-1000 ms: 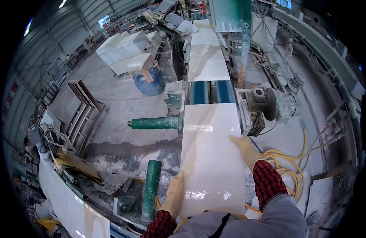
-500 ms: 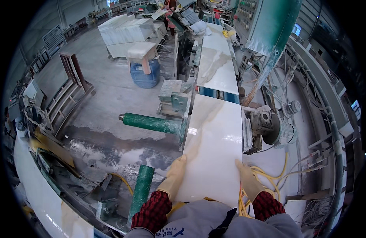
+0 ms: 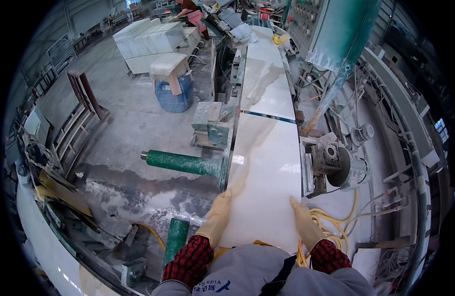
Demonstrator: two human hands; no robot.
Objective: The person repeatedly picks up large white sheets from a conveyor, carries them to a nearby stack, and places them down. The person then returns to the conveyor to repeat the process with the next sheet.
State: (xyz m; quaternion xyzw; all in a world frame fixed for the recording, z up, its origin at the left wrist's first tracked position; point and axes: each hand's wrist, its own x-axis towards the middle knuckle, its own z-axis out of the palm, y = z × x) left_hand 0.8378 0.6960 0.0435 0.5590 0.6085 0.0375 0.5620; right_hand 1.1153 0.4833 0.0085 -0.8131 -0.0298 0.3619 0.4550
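Since the earlier frame, both hands slid nearer together on the slab (image 3: 267, 182). Left hand (image 3: 216, 217) pressed flat, open, on its left edge; right hand (image 3: 305, 224), likewise flat, lay near the motor (image 3: 343, 165). Uneven pushing might skew the slab against the cutter.

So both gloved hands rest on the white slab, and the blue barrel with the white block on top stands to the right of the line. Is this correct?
Not quite. The head view shows the blue barrel with the white block on it standing to the left of the line, on the open floor. The rest holds: the left hand and the right hand, both gloved, rest on the white slab.
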